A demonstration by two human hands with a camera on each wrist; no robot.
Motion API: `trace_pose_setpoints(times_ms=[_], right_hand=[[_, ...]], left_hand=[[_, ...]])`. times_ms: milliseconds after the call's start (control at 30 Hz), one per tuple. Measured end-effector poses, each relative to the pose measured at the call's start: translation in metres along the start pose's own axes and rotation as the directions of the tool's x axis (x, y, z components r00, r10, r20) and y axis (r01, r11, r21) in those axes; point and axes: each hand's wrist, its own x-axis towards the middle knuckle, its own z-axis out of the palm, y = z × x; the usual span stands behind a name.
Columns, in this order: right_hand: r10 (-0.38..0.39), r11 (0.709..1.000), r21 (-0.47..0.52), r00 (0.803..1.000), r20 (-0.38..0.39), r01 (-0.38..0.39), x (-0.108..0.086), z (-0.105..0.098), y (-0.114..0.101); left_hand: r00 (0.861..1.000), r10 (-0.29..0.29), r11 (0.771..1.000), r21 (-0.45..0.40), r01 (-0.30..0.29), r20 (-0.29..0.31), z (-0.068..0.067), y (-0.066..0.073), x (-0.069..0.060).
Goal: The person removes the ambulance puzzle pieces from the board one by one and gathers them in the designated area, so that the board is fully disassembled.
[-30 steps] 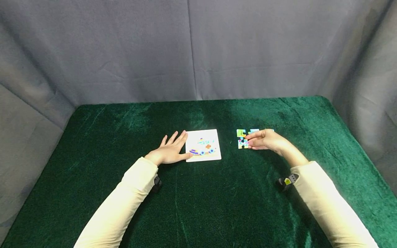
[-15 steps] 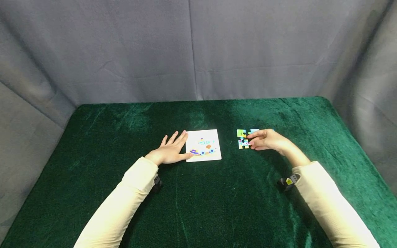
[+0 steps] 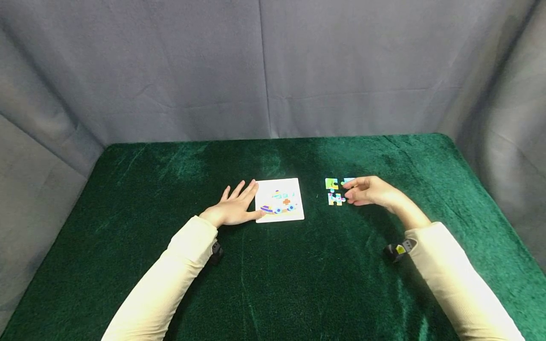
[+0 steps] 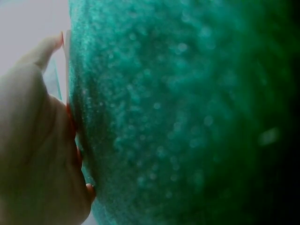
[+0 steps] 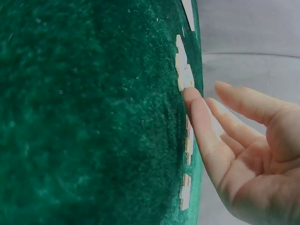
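A white card [image 3: 279, 200] printed with a colourful vehicle lies on the green cloth. My left hand [image 3: 232, 208], fingers spread, rests on its left edge; the left wrist view shows that hand [image 4: 40, 136] side-on. To the right, a green puzzle piece [image 3: 331, 183] lies above a multicoloured piece [image 3: 335, 199]. My right hand [image 3: 371, 190] is just right of them, fingers slightly bent, and partly covers a blue piece [image 3: 348, 180]. In the right wrist view the fingertips of my right hand [image 5: 243, 145] are at the edge of a piece [image 5: 185, 75]; nothing is seen gripped.
More pieces stand out in the right wrist view, one beside the fingers [image 5: 189, 140] and one lower down [image 5: 185, 192]. The green cloth [image 3: 273, 274] covers the table, and a grey curtain [image 3: 273, 71] hangs behind its far edge.
My right hand has drawn slightly to the right, uncovering more of the multicoloured piece, and now hides the piece seen earlier at its upper right. The left hand and the card have not moved.
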Motion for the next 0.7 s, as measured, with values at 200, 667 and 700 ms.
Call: trace_pose_setpoints(times_ms=[200, 667, 700], right_hand=[[-0.028, 0.999, -0.021, 0.999, -0.036, 0.027, -0.001, -0.001, -0.004], [-0.151, 0.988, -0.047, 0.983, -0.102, 0.147, 0.020, 0.030, -0.036], [-0.155, 0.987, -0.050, 0.983, -0.103, 0.150, 0.023, 0.034, -0.038]], left_hand=[[1.000, 0.005, 1.000, -0.004, -0.005, 0.001, 0.000, 0.001, -0.001], [1.000, 0.003, 1.000, -0.009, -0.003, 0.000, 0.002, -0.002, 0.001], [1.000, 0.002, 1.000, -0.009, -0.002, -0.001, 0.002, -0.002, 0.002]])
